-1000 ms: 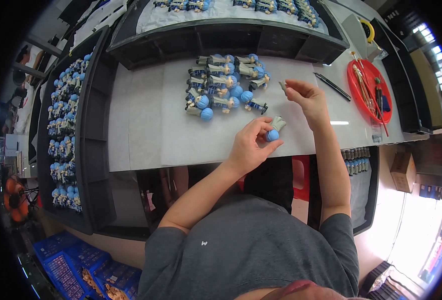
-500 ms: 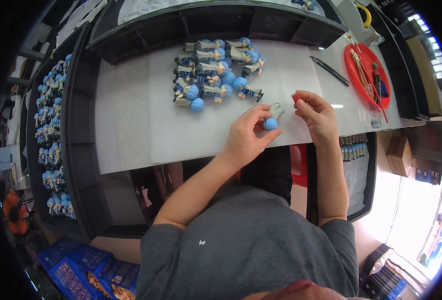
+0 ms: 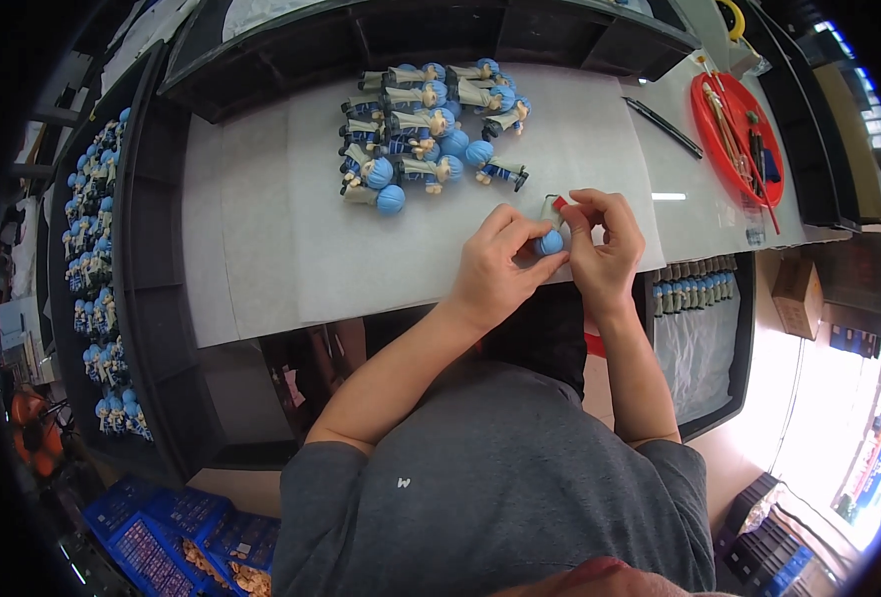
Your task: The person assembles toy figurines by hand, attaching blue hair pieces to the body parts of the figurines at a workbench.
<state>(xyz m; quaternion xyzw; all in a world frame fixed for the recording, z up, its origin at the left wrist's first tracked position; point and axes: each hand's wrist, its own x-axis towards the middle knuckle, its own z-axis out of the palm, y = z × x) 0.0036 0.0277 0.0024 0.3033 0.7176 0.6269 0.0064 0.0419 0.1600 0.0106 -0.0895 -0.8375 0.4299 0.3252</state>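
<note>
My left hand (image 3: 495, 264) pinches a small figurine (image 3: 550, 242) with a round, ridged blue head and a pale grey-green body, just above the near edge of the white table. Closed on a small red piece (image 3: 559, 203) is my right hand (image 3: 608, 249), pressing it against or right beside the figurine's body. My fingers cover part of both, so exact contact cannot be told. Beyond my hands, several similar blue-headed figurines (image 3: 416, 124) lie grouped on the table (image 3: 261, 219); one lies apart at the group's right side.
A red dish (image 3: 707, 139) with brushes and tools stands at the right, beside a black pen (image 3: 662, 126). A black tray (image 3: 162, 298) of figurines is at the left. Another tray (image 3: 699, 368) with figurines sits low right. A dark partitioned tray (image 3: 440, 40) spans the back.
My right hand has moved left, bringing the red piece from apart to the figurine. My left hand still holds the figurine and has shifted slightly right.
</note>
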